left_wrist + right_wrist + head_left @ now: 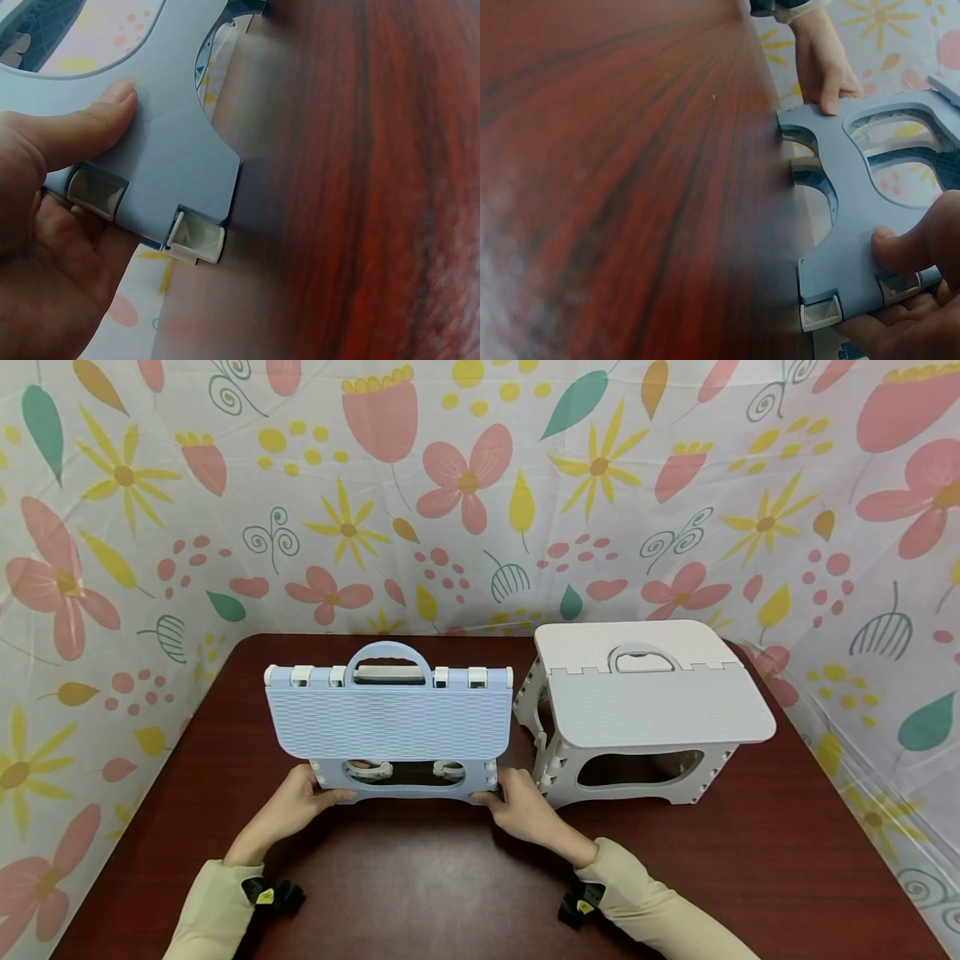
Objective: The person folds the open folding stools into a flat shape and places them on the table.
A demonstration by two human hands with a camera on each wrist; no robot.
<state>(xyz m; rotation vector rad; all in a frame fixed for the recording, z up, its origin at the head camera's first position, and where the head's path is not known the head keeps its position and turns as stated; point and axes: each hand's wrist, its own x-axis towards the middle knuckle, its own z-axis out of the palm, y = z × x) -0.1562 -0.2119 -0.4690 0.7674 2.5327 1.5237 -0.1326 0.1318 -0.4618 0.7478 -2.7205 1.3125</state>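
A light blue folding step stool [390,718] stands at the left middle of the table, its top bent along the hinge line with the carry handle upright. My left hand [292,806] grips the left end of its front leg panel, the thumb lying on the panel face in the left wrist view [94,127]. At the opposite end, my right hand [525,810] holds the same panel, thumb in front and fingers behind in the right wrist view. White hinge pieces [196,236] show along the panel's edge. The stool's rear legs are mostly hidden.
To the right, a white and grey folding step stool [660,702] stands unfolded, close to my right hand. The dark red wooden table [420,893] meets a flower-patterned cloth [465,552] at the back and sides.
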